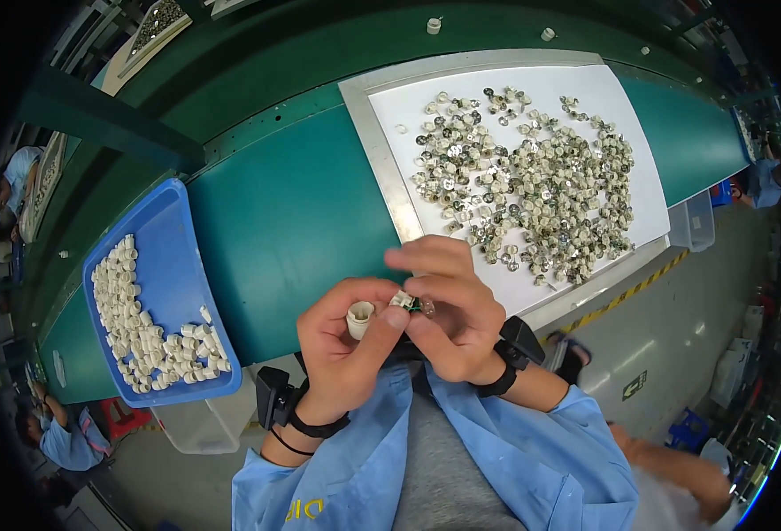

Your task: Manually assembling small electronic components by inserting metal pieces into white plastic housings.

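Note:
Close in front of my body, both hands meet over the near edge of the green bench. My left hand [333, 341] is closed round a short white plastic cylinder [359, 320] with its open end up. Its thumb also presses against a small white part [402, 301] that has a green piece and a clear rounded bit [427, 308]. From the other side, the thumb and forefinger of my right hand [459, 314] pinch this same part. Some right-hand fingers are raised over it. The small part and the white cylinder are apart.
On the left lies a blue tray [165, 257] with many white cylinders [123, 292]. To the right, a metal-framed white board [607, 93] bears many small white-and-clear parts [550, 186]. Both rest on the green bench [275, 230]. A few white pieces [434, 26] stand on the far ledge.

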The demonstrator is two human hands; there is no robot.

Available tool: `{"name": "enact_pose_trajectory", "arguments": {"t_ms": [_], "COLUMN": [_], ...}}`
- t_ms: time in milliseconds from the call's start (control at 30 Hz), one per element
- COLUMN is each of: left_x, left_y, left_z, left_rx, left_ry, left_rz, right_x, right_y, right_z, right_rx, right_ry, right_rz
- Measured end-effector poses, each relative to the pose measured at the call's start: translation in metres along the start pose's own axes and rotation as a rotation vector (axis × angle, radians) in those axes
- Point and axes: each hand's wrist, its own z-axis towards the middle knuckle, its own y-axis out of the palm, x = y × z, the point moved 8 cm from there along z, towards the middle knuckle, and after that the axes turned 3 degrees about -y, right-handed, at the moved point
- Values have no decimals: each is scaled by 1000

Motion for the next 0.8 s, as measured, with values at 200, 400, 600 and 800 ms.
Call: {"name": "enact_pose_trajectory", "arguments": {"t_ms": [200,400,600,800], "left_x": [16,25,29,24], "left_y": [2,14,13,14], "left_z": [7,9,13,7], "left_rx": [-217,-412,-469,-397], "left_ry": [153,255,282,358], "left_rz": [382,610,734,637], "right_x": [-2,-6,0,12], "right_y": [-12,-10,-4,-9], "right_z": [17,18,16,1], "right_rx": [-364,-570,-631,-407], "right_ry": [-138,-236,-197,-56], "right_rz": [-52,-96,-20,39]}}
